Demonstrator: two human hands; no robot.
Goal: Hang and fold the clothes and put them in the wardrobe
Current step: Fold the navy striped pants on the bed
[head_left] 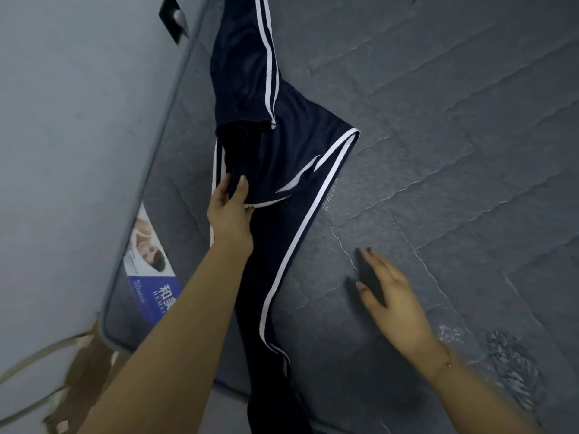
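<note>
On the mattress (438,151) — left grip (230,211) pinching navy trousers (282,158), right grip (388,296) wide, empty.

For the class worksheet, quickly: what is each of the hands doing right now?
Left hand: holding the navy track pants at the waist.
Right hand: open, fingers straight, over the grey mattress, holding nothing.

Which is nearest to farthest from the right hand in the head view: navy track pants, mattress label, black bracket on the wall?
From the right hand, open over the grey mattress:
1. Navy track pants, just to its left, gripped by the left hand.
2. Mattress label, farther left on the mattress edge.
3. Black bracket, top left on the wall.
</note>
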